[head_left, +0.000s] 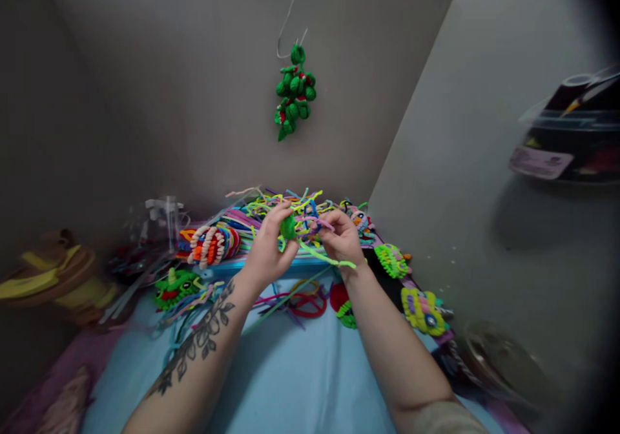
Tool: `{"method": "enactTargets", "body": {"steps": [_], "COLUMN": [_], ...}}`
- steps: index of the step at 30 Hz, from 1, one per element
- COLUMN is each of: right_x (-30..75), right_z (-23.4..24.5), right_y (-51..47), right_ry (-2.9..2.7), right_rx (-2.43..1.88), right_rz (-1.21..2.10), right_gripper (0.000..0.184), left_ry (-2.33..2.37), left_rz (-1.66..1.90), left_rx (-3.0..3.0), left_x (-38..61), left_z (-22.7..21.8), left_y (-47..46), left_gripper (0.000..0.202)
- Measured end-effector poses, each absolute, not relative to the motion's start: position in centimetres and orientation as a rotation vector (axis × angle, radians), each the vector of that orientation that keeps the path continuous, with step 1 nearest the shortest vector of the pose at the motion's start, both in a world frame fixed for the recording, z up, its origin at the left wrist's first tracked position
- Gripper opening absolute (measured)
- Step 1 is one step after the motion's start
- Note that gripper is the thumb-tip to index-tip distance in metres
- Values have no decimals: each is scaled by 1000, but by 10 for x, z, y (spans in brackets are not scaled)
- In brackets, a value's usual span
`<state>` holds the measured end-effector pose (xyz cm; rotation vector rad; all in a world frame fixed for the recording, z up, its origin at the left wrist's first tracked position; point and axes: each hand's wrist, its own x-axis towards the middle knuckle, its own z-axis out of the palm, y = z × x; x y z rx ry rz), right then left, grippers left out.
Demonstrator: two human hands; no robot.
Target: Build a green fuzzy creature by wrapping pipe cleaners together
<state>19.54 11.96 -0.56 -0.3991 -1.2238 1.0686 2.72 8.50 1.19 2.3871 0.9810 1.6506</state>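
In the head view, my left hand (270,248) is closed around a small green fuzzy piece (287,227) that looks made of pipe cleaners. My right hand (343,235) is pinched at a pink pipe cleaner (317,221), and a blue one (310,209) shows by its fingertips. From between the hands a light green pipe cleaner (327,258) runs down to the right, across the right wrist. Whether these strands join the green piece I cannot tell. Just behind the hands lies a heap of loose multicoloured pipe cleaners (271,205), partly covered by them.
Finished-looking pipe cleaner figures lie around: a striped one (213,245), a green one (177,289), and a yellow one (423,310). A blue cloth (290,369) covers the table. Grey panels (217,85) stand around it, with a green-and-red ornament (295,92) hanging on the back one.
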Motion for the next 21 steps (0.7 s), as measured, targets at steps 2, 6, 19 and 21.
{"method": "enactTargets", "body": {"steps": [2, 6, 19, 21], "right_x": [195, 194, 194, 194], "right_z": [-5, -4, -3, -3], "right_y": [119, 116, 114, 114], "right_ry": [-1259, -1372, -1388, -1355], "right_rx": [-391, -375, -383, -390], "right_rz": [1078, 1031, 1018, 1035], "right_gripper": [29, 25, 22, 22], "left_ry": [992, 1068, 1077, 1091], "left_rz": [1677, 1743, 1683, 1654], "left_rx": [2392, 2345, 2412, 2416], "left_x": [28, 29, 28, 29], "left_z": [12, 11, 15, 15], "left_y": [85, 85, 86, 86], "left_gripper": [58, 56, 66, 66]}}
